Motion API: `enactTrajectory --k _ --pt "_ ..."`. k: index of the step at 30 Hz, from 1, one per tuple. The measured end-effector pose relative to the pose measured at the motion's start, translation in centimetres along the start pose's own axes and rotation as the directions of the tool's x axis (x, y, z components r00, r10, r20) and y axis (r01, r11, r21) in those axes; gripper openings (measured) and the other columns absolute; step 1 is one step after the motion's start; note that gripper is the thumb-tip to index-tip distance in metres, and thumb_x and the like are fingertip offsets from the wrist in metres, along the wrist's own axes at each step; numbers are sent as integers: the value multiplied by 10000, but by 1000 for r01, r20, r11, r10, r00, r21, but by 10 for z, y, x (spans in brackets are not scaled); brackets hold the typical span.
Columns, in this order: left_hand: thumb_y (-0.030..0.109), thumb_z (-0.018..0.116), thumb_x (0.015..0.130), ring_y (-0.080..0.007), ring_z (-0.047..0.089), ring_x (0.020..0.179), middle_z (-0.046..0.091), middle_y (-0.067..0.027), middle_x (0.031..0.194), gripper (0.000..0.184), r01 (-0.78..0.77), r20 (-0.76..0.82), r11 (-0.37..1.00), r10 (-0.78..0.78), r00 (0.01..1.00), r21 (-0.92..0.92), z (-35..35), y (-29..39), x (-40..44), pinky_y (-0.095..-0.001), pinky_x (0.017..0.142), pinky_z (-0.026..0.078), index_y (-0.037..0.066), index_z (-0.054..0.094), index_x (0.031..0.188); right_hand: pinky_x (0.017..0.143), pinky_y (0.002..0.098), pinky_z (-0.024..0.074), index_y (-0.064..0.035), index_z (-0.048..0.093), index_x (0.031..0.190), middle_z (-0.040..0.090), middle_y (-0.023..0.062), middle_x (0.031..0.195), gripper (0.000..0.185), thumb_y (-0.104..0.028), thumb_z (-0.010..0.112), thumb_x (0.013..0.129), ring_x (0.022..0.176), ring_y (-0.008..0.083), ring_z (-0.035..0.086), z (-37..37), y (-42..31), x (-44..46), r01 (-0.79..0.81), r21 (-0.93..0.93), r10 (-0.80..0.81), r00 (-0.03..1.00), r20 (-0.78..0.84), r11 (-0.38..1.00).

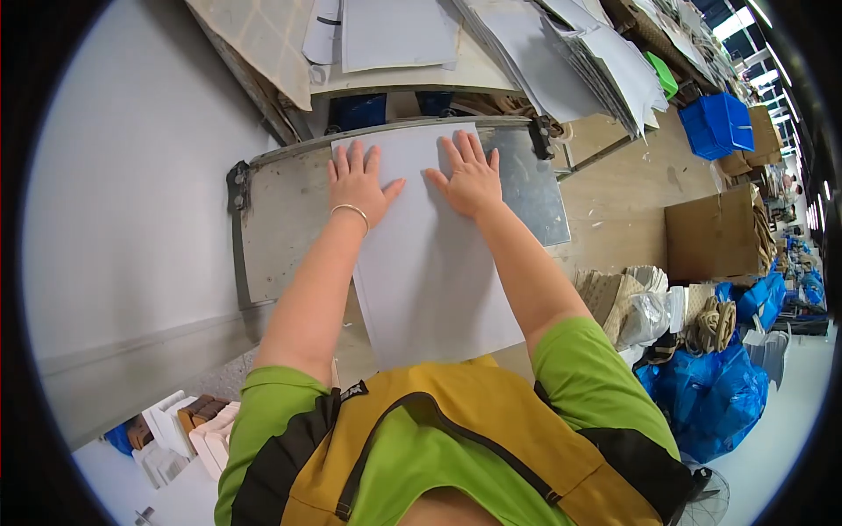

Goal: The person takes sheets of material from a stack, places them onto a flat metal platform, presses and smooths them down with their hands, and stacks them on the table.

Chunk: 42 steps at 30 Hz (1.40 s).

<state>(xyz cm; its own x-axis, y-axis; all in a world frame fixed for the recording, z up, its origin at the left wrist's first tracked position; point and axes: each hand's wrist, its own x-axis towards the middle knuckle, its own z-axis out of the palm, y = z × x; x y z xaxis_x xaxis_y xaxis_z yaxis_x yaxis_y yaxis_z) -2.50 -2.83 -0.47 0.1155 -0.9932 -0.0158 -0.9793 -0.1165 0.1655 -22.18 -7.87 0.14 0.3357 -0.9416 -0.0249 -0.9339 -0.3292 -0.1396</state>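
Observation:
A long white sheet [425,254] lies over a grey metal work plate [289,210] and reaches down to my apron [438,394]. Near the sheet's far left corner, my left hand [358,186] rests palm down, fingers spread, with a bracelet on the wrist. My right hand [469,180] lies flat at the far right edge of the same sheet, thumb pointing inward. Neither hand grips anything. Part of the plate is hidden under the sheet and my arms.
Beyond the plate is a table with white sheets [399,35] and a thick stack of sheets [605,66]. To the right stand a blue crate [715,125], a cardboard box [715,232] and blue bags [710,394]. A pale wall [140,175] rises on the left.

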Motion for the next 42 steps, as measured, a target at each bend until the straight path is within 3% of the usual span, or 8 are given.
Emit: enactTrajectory --k 6,10,13,21,34,38,41,42 --pt "602 476 880 -370 146 1432 217 -173 1542 762 -2 -6 1000 3 1000 17 -7 3 -4 -511 1147 135 91 361 1433 1158 522 87 -227 262 1491 188 47 1570 697 -612 379 921 1457 207 122 -2 -5 0 -29 2 29 999 14 1000" --pt "605 526 849 -370 200 1412 287 -179 1506 737 43 -85 998 -39 996 52 -3 0 -7 -527 1133 159 75 449 1356 1158 528 78 -228 256 1492 179 42 1574 694 -609 371 923 1458 202 118 -3 -3 4 -33 -3 33 999 13 999" --pt "589 585 817 -376 295 1355 365 -184 1446 695 2 -143 998 -12 990 -69 4 -2 -5 -507 1110 226 56 528 1258 1157 531 76 -227 256 1492 177 48 1574 695 -611 367 923 1459 206 118 3 -5 -2 -37 1 37 999 24 999" --pt "554 617 809 -377 386 1269 441 -187 1353 681 -17 -222 998 2 975 -64 5 0 -5 -463 1073 309 35 549 1245 1156 527 79 -244 252 1493 164 74 1576 697 -627 360 921 1458 219 119 -1 -3 1 -35 -28 36 999 31 999" --pt "558 573 838 -320 311 1357 398 -159 1406 682 11 -210 999 -21 977 -46 12 -1 -8 -480 1152 155 33 533 1271 1150 549 76 -223 258 1492 155 81 1577 697 -616 353 925 1459 228 117 0 -2 0 -19 -14 19 1000 4 1000" --pt "537 542 865 -297 256 1398 329 -152 1481 654 -61 -286 992 90 954 107 9 1 -21 -478 1156 136 48 512 1299 1149 548 72 -226 263 1492 162 82 1576 694 -616 353 925 1459 228 117 4 -3 -19 -3 -19 4 1000 8 1000" --pt "526 514 884 -294 176 1436 227 -150 1541 709 6 129 993 -22 991 121 -33 6 -34 -477 1162 122 51 394 1397 1149 545 71 -228 271 1490 171 85 1573 692 -616 357 924 1458 226 119 0 -9 -40 12 -22 -11 1000 5 1000" --pt "526 514 884 -294 176 1436 227 -150 1541 709 3 128 992 -19 992 122 -29 4 -31 -477 1162 122 51 394 1397 1148 547 71 -224 277 1488 176 86 1572 693 -615 362 922 1458 226 122 0 -13 -48 25 -19 -24 1000 10 1000"
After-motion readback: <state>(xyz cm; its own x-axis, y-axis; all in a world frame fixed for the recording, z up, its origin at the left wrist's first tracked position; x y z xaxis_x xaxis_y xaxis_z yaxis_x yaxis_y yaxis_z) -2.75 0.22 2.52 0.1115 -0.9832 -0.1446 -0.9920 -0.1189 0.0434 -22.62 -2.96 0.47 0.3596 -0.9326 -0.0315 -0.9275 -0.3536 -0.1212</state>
